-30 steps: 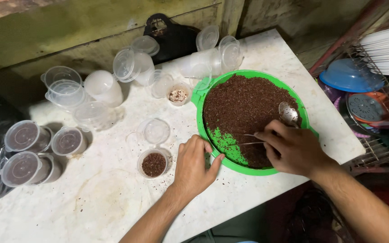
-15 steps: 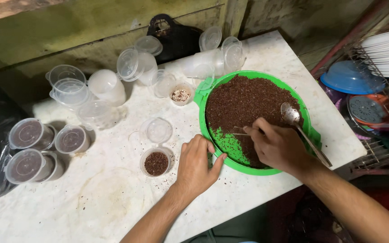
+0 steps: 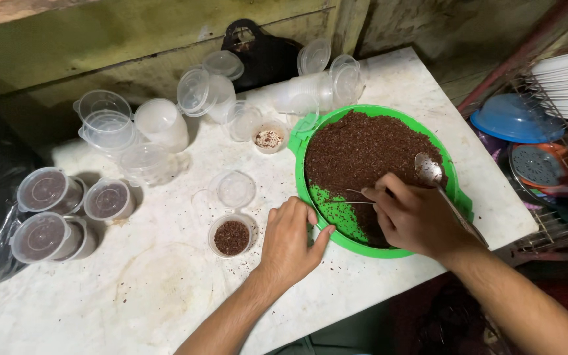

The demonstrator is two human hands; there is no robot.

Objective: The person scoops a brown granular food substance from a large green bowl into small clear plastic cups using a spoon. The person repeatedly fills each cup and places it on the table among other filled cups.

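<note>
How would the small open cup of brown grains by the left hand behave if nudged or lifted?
The small open cup looks like thin clear plastic, so it would probably flex under a firm squeeze. It is only partly filled, so likely light and easy to slide on the white table. It has no lid on, so tipping it near the left hand would probably spill grains.

Glossy metal spoon (image 3: 430, 169), green plastic tray (image 3: 460, 197)

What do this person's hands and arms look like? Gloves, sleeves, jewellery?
Both are bare: the left hand and right hand have no gloves, and no rings or watch show. Both forearms are uncovered as far as the picture's edge, with no sleeve in sight. Fingernails are short.
</note>
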